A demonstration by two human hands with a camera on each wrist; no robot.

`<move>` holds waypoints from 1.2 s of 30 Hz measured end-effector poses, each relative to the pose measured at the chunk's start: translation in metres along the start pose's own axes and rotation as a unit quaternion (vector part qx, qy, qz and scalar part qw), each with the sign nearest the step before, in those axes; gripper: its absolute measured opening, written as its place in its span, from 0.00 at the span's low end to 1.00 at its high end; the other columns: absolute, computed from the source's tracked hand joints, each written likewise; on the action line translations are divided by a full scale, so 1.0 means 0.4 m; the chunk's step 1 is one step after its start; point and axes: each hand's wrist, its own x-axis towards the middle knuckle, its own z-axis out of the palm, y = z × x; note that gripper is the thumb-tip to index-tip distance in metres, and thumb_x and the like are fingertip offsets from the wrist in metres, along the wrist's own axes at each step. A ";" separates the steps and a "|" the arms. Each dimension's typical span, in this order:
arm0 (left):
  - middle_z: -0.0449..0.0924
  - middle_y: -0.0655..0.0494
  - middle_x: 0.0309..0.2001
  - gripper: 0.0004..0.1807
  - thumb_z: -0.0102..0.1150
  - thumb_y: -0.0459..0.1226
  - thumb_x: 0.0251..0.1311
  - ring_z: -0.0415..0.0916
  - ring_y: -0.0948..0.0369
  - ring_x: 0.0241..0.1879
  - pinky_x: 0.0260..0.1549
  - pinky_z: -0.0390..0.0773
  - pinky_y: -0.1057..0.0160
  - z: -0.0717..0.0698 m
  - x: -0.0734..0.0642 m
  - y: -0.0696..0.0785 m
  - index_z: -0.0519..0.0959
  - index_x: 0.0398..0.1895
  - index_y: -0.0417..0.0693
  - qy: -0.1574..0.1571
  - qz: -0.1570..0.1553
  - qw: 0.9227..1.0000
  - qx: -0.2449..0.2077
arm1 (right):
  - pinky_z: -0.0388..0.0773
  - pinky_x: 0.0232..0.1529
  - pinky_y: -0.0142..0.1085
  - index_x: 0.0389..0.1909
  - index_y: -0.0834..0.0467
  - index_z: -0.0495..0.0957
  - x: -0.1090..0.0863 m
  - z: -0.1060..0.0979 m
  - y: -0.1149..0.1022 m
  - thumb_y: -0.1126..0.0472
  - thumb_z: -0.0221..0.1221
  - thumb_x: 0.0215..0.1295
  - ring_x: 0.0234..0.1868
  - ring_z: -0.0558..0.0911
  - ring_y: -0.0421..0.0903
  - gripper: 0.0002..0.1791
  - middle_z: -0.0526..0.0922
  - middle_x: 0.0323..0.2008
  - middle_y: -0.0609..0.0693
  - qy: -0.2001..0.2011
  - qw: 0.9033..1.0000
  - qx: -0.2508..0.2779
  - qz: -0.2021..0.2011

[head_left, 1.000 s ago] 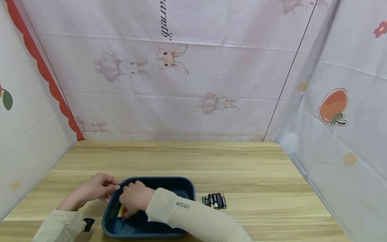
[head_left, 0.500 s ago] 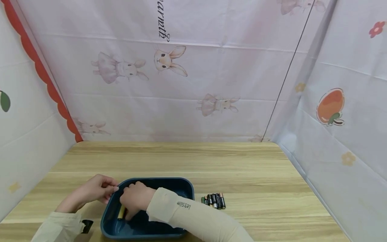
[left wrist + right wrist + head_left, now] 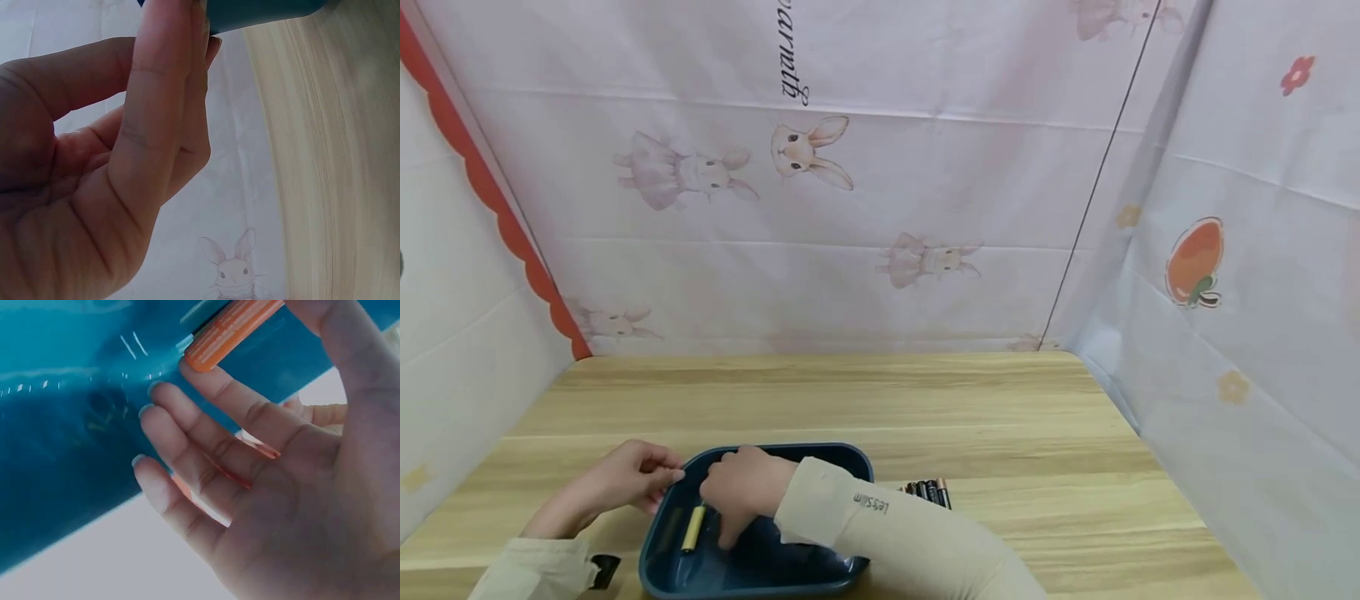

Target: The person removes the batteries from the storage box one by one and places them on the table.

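A dark blue tray (image 3: 760, 579) stands at the front left of the table. At its far left corner my left hand (image 3: 625, 479) pinches the rim with thumb and fingertips. My right hand (image 3: 748, 483) reaches down inside the tray, fingers loosely extended. Just left of it a short yellow cylinder (image 3: 693, 529) lies on the tray floor. The right wrist view shows an orange cylinder (image 3: 231, 334) with pale print, its end right at my index fingertip and my thumb near its other end. My right sleeve covers the tray's near right part.
Several small batteries (image 3: 931, 492) stand or lie in a row right of the tray, partly behind my right sleeve (image 3: 917, 542). Printed fabric (image 3: 880, 183) walls in the wooden table (image 3: 1000, 408) at the back and both sides.
My right hand has shifted slightly right relative to the tray, and more of the yellow cylinder shows. Red-orange seen beside it earlier no longer shows from above. The left hand keeps its place.
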 end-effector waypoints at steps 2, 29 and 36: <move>0.78 0.52 0.26 0.11 0.50 0.29 0.68 0.77 0.60 0.25 0.24 0.83 0.61 -0.001 0.000 0.001 0.76 0.45 0.26 -0.001 -0.004 1.000 0.004 | 0.71 0.48 0.27 0.47 0.39 0.79 -0.014 -0.007 0.005 0.36 0.64 0.55 0.41 0.73 0.33 0.21 0.76 0.44 0.34 0.002 1.000 -0.006 -0.007; 0.78 0.52 0.26 0.11 0.49 0.28 0.68 0.77 0.59 0.25 0.24 0.83 0.60 0.001 0.002 -0.003 0.77 0.44 0.26 0.021 -0.011 0.999 0.029 | 0.64 0.38 0.27 0.47 0.42 0.77 -0.216 -0.031 0.106 0.34 0.62 0.54 0.38 0.68 0.36 0.23 0.72 0.36 0.36 0.132 0.989 -0.069 -0.022; 0.78 0.52 0.26 0.11 0.50 0.29 0.68 0.77 0.58 0.25 0.24 0.83 0.60 0.002 -0.001 -0.001 0.77 0.45 0.26 0.022 -0.018 0.999 0.026 | 0.67 0.43 0.29 0.50 0.44 0.77 -0.279 -0.005 0.160 0.36 0.64 0.54 0.40 0.69 0.37 0.25 0.74 0.39 0.38 0.166 0.986 -0.034 0.000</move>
